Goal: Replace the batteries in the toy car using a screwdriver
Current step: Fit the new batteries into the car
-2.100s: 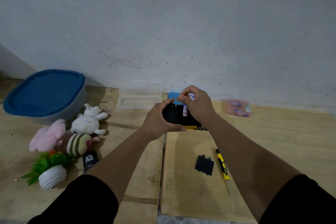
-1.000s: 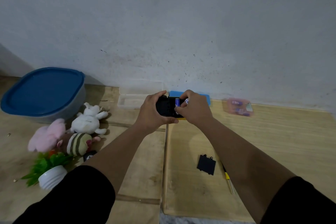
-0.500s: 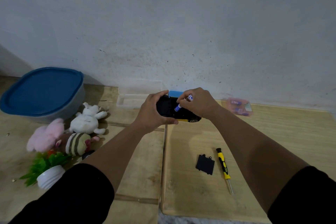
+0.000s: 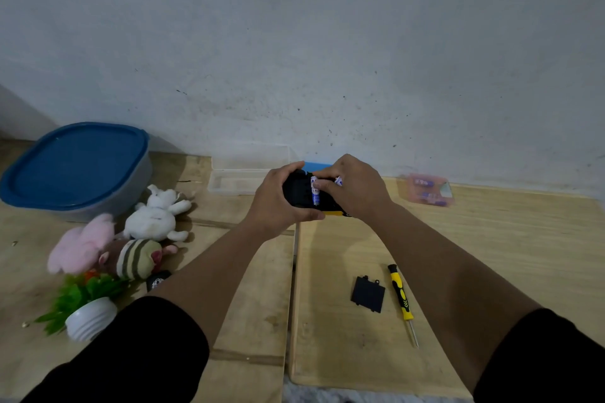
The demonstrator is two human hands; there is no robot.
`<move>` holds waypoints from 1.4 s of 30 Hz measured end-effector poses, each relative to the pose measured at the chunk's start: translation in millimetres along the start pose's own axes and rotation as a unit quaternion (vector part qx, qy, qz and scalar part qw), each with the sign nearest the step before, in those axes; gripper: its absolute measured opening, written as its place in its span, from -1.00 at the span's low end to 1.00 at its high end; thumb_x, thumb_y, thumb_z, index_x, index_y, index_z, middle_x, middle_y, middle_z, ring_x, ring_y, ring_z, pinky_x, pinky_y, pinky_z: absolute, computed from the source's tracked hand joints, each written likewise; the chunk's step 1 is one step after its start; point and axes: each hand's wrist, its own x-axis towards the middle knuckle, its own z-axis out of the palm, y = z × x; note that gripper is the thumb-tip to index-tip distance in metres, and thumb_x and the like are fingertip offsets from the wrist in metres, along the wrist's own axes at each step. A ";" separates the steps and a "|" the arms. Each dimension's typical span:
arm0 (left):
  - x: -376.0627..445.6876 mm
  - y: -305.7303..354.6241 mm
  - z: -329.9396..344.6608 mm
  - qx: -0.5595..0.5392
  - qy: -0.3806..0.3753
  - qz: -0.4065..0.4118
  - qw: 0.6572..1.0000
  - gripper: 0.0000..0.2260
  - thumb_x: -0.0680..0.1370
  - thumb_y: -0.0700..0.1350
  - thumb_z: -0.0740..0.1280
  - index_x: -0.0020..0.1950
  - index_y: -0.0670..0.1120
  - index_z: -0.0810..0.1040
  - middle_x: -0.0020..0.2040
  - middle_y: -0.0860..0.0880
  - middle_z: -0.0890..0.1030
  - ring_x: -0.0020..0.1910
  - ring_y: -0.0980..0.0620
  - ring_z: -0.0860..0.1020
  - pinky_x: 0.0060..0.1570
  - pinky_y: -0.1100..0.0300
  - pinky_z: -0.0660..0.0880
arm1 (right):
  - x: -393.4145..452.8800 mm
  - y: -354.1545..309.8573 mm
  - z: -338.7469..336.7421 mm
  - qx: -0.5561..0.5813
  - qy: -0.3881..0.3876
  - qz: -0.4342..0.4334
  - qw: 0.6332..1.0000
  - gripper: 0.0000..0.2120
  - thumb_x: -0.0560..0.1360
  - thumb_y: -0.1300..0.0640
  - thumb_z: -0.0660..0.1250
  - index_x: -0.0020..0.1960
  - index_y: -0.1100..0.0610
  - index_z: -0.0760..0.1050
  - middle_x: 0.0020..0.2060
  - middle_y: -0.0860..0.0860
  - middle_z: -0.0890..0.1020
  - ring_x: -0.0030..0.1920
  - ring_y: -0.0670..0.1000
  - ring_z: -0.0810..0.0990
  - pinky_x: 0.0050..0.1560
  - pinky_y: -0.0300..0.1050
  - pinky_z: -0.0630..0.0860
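From the head camera, both arms reach forward over a pale wooden surface (image 4: pixel 491 239) that runs up to a grey wall. The left hand (image 4: pixel 278 203) grips the toy car (image 4: pixel 299 193) from its left end, fingers over the top and thumb beneath, holding it upside down just above the surface near the far edge, so that the black underside faces up and a strip of yellow body shows below. One battery (image 4: pixel 315 190), white and blue, lies in the open compartment on the underside. The right hand (image 4: pixel 355 188) is curled over the car's right part, its fingertips (image 4: pixel 322 185) pressing on that battery, and the tip of a second battery (image 4: pixel 338 180) shows between its fingers. Nearer the front edge, right of the middle, the black battery cover (image 4: pixel 367 294) lies flat, and just beside it on its right lies the yellow-and-black screwdriver (image 4: pixel 402 299), tip toward the front edge. At the far edge sit a clear plastic box (image 4: pixel 242 173), a blue object (image 4: pixel 319 166) mostly hidden behind the hands, and, further right, a pink packet of batteries (image 4: pixel 427 189). Toward the far left corner stands a grey tub with a blue lid (image 4: pixel 75 162). In front of it lie a white plush toy (image 4: pixel 154 217), a pink plush (image 4: pixel 82 244) and a striped plush (image 4: pixel 136 258), with a small potted green plant (image 4: pixel 85 307) toward the front left.
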 end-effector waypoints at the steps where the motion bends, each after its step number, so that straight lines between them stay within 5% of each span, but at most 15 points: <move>1: 0.5 0.7 -0.5 -0.002 0.005 -0.001 1.000 -0.12 0.16 -0.08 0.64 0.42 0.04 0.33 0.23 0.05 0.40 0.18 0.13 0.42 0.03 0.41 0.37 | -1.1 0.7 -0.3 -0.008 -0.012 -0.001 1.000 -0.73 0.53 -0.05 0.28 0.18 -0.02 0.58 -0.21 -0.12 0.43 -0.04 0.03 0.53 -0.09 -0.11 0.42; 8: 3.1 3.0 -1.4 -0.007 -0.002 0.000 1.000 -0.15 0.19 -0.07 0.63 0.41 0.04 0.33 0.24 0.03 0.40 0.20 0.11 0.42 0.08 0.36 0.41 | -2.7 4.5 -4.7 -0.114 -0.068 -0.062 0.989 -0.55 0.51 -0.20 0.22 0.35 -0.08 0.41 -0.08 -0.01 0.41 -0.07 0.00 0.45 -0.11 -0.13 0.34; 12: 3.6 3.8 -4.7 0.007 -0.013 0.003 1.000 -0.15 0.19 -0.10 0.63 0.40 0.04 0.33 0.24 0.02 0.41 0.20 0.10 0.43 0.03 0.41 0.41 | 1.1 -2.4 -10.0 0.124 -0.032 0.072 0.989 -0.68 0.43 -0.08 0.38 0.16 -0.05 0.51 -0.04 0.00 0.55 -0.06 0.01 0.55 -0.16 -0.14 0.54; 15: 0.8 1.6 -4.2 0.009 -0.018 0.003 1.000 -0.14 0.17 -0.09 0.64 0.40 0.03 0.34 0.23 0.03 0.41 0.21 0.10 0.44 0.10 0.36 0.42 | 2.4 -6.7 -17.0 0.251 -0.107 0.167 0.948 -0.81 0.48 0.12 0.32 0.09 0.08 0.49 -0.25 0.02 0.49 -0.34 -0.04 0.43 -0.39 -0.21 0.41; 18: -2.3 1.1 -0.3 0.019 -0.028 0.007 0.999 -0.13 0.16 -0.06 0.65 0.39 0.03 0.34 0.22 0.03 0.41 0.21 0.11 0.44 0.18 0.27 0.43 | 3.4 -7.6 -21.1 0.319 -0.126 0.195 0.919 -0.79 0.53 0.27 0.18 0.15 0.19 0.46 -0.26 0.07 0.52 -0.35 -0.02 0.42 -0.39 -0.22 0.37; 24: -3.1 3.5 4.6 0.016 -0.030 0.009 0.999 -0.12 0.16 -0.04 0.64 0.41 0.02 0.33 0.23 0.04 0.41 0.22 0.11 0.43 0.17 0.27 0.41 | -2.9 2.2 -19.5 0.279 -0.061 0.110 0.952 -0.84 0.55 0.21 0.27 0.10 0.10 0.55 0.02 0.07 0.63 -0.12 -0.07 0.58 -0.29 -0.37 0.48; 27: -3.3 5.6 4.8 0.010 -0.029 0.009 0.999 -0.13 0.16 -0.05 0.64 0.40 0.03 0.33 0.22 0.04 0.41 0.21 0.10 0.43 0.17 0.25 0.44 | -4.0 7.2 -16.2 0.282 -0.010 0.095 0.955 -0.91 0.51 0.14 0.34 0.01 0.03 0.57 0.06 0.09 0.64 0.06 0.05 0.61 0.07 0.00 0.58; 29: -3.1 6.0 4.3 -0.001 -0.025 0.008 1.000 -0.15 0.16 -0.07 0.64 0.39 0.04 0.34 0.22 0.04 0.41 0.21 0.09 0.44 0.18 0.24 0.45 | -4.3 8.3 -14.6 0.290 0.001 0.094 0.952 -0.92 0.50 0.14 0.36 -0.03 0.01 0.57 0.04 0.07 0.66 0.08 0.06 0.61 0.13 0.09 0.55; 33: -2.5 6.2 3.8 -0.009 -0.020 0.008 1.000 -0.16 0.16 -0.08 0.64 0.37 0.05 0.35 0.22 0.03 0.42 0.20 0.09 0.45 0.18 0.22 0.47 | -4.4 9.1 -11.0 0.286 0.027 0.102 0.952 -0.90 0.46 0.16 0.39 -0.12 -0.03 0.54 0.00 0.06 0.67 0.04 0.05 0.62 0.11 0.08 0.56; 36: -1.9 6.9 4.5 -0.010 -0.019 0.006 1.000 -0.16 0.16 -0.08 0.64 0.37 0.06 0.35 0.22 0.03 0.42 0.20 0.09 0.45 0.16 0.23 0.46 | -5.4 7.7 -10.8 0.248 0.046 0.094 0.963 -0.93 0.45 0.17 0.40 -0.08 0.04 0.55 -0.06 -0.02 0.64 -0.03 -0.01 0.59 -0.01 -0.12 0.56; 42: -0.8 3.1 0.7 -0.019 -0.002 -0.007 1.000 -0.14 0.17 -0.09 0.64 0.39 0.00 0.34 0.23 0.00 0.41 0.19 0.07 0.44 0.10 0.30 0.44 | -11.3 5.2 -14.1 0.230 -0.025 0.050 0.972 -0.90 0.39 0.16 0.47 -0.12 0.05 0.58 -0.24 -0.04 0.57 -0.22 -0.08 0.54 -0.33 -0.27 0.46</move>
